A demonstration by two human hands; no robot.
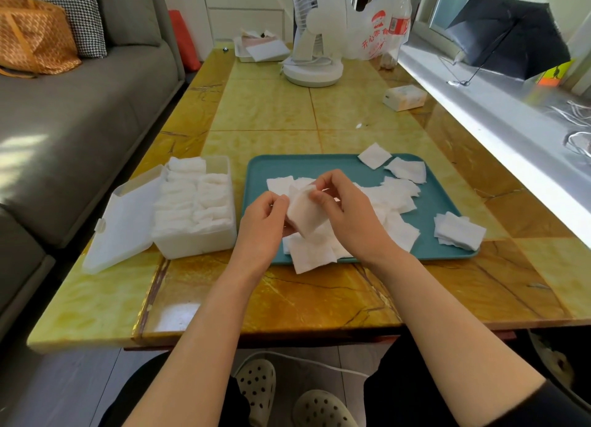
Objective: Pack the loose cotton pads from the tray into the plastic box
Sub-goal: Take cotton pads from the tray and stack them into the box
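A teal tray lies on the table with several loose white cotton pads scattered over it, some overhanging its edges. Over the tray's left part, my left hand and my right hand together hold a small stack of cotton pads, fingers pinching it from both sides. Left of the tray stands the white plastic box, its hinged lid open to the left. Rows of pads fill the box.
A small pile of pads sits on the tray's right rim. A white fan, a plastic bag, a bottle and a small carton stand at the table's far end. A grey sofa is on the left, a windowsill with an umbrella on the right.
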